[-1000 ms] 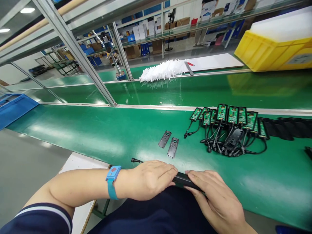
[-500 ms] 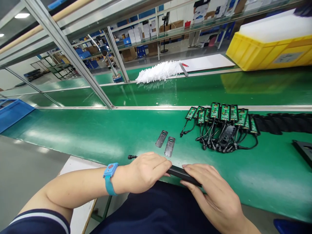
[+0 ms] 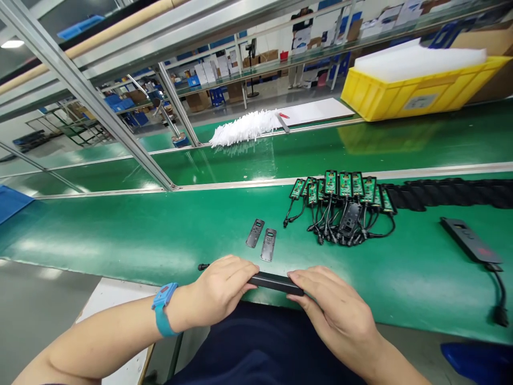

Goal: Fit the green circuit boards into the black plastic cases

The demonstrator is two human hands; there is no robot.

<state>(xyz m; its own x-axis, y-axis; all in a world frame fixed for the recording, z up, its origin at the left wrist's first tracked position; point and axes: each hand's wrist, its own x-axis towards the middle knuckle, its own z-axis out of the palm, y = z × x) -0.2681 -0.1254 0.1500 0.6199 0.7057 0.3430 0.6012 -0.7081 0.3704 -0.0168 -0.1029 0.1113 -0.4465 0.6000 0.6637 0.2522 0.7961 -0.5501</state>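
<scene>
A slim black plastic device case [image 3: 276, 283] is held edge-on between my two hands, just over the near edge of the green bench. My left hand [image 3: 222, 289], with a blue wrist strap [image 3: 164, 302], is closed around its left end. At its right end, the thumb and fingers of my right hand [image 3: 334, 310] pinch the case. A black cable connector [image 3: 203, 266] pokes out beyond my left hand. Two loose black cover plates [image 3: 255, 233] lie on the bench ahead of my hands. The case's broad faces are hidden.
Several green circuit boards [image 3: 345, 184] with black cables lie in a cluster ahead to the right. A row of black parts [image 3: 425, 193] extends rightward. One closed device [image 3: 467, 240] with a cable rests at right. Behind stand a yellow bin [image 3: 401, 101] and white strips [image 3: 240, 128].
My view has turned rightward, so the bench things appear further left and the closed device at right shows whole. Both hands still grip the case, which looks more level in the view.
</scene>
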